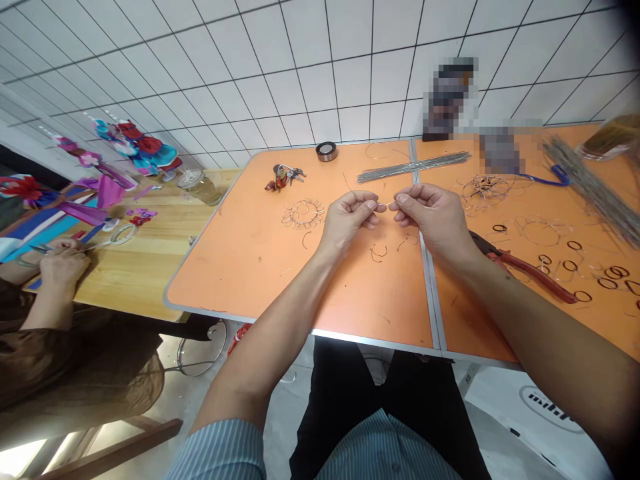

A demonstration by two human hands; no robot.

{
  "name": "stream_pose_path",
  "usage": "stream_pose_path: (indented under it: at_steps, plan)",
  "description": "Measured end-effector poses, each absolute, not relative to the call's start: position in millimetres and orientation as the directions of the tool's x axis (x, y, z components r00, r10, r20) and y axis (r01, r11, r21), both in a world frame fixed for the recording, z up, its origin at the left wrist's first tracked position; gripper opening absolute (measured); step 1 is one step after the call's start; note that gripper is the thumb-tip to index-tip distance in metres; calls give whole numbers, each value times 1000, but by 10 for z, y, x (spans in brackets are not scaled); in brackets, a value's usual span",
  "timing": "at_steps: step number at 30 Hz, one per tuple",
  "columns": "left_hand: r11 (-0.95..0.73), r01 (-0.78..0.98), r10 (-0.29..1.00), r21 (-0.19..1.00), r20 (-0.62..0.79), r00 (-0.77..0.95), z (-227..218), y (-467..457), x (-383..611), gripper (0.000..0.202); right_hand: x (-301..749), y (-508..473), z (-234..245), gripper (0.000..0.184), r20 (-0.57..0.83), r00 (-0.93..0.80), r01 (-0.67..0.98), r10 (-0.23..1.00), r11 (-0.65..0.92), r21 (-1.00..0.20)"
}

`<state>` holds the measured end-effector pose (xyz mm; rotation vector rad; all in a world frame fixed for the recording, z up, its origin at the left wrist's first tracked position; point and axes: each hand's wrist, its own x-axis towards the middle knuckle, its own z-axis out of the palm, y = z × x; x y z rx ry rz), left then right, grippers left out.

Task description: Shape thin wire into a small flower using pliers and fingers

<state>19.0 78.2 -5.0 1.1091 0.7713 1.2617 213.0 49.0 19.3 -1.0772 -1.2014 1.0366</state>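
Over the orange table [250, 267], my left hand [350, 217] and my right hand [433, 213] face each other with fingertips nearly touching. Both pinch a thin piece of wire [387, 204] that spans the small gap between them; its free end curves up and to the left of my left hand. A coiled wire flower shape [303, 213] lies on the table just left of my left hand. Short bent wire scraps [379, 253] lie below my hands.
Red-handled pliers [530, 270] lie under my right forearm. Straight wire bundles [415, 167], wire rings [570, 263], a tape roll [326, 151] and keys [284, 177] are spread about. At left, another person's hand [63, 263] works at a wooden table [135, 267] with colourful decorations [135, 147].
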Motion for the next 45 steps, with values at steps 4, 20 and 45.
stream_pose_path:
  at_steps: [4, 20, 45]
  plan:
    - [-75, -337, 973, 938, 144, 181, -56, 780, 179, 28, 2125, 485, 189, 13, 142, 58, -23, 988, 144, -989]
    - [3, -343, 991, 939, 44, 129, 50, 759, 147, 19, 2210, 557, 198, 14, 95, 55, -120, 994, 101, -988]
    - [156, -539, 961, 827, 0, 278, 139, 736, 81, 17, 2464, 642, 283, 18, -86, -268, -449, 960, -203, -870]
